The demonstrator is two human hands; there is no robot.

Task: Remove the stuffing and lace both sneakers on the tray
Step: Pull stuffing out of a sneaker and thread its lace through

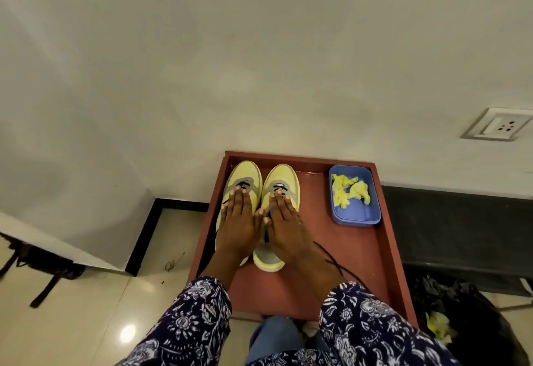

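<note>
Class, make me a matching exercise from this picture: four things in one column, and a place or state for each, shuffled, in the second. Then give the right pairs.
Things:
1. left hand
2. right hand
3. stuffing
4. socket

Places:
A. in the blue box
B. flat on the right sneaker
C. on the wall, right of the tray
D. flat on the left sneaker

Pairs: 1-D, 2-B, 3-A, 4-C

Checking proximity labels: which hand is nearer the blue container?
Right. Right hand rests on the sneaker nearer the blue container; left hand rests on the farther sneaker.
</note>
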